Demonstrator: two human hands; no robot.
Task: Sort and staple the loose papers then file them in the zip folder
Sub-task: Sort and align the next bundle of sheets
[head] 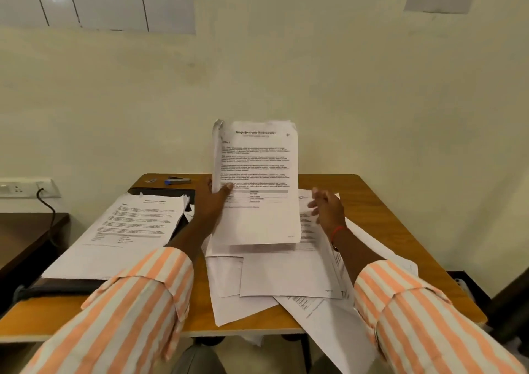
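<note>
Left hand (210, 199) grips a sheaf of printed papers (257, 181) by its left edge, holding it upright above the loose papers (274, 276) strewn on the table (380, 202); right hand (326, 206) hovers just right of the sheaf, fingers spread and holding nothing. Left of the sheaf, a sorted stack (126, 230) lies on the dark zip folder (160, 191), and a stapler (178, 180) sits beyond it

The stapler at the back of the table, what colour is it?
The stapler is blue at one end, dark and silvery elsewhere, seen in the head view.
</note>
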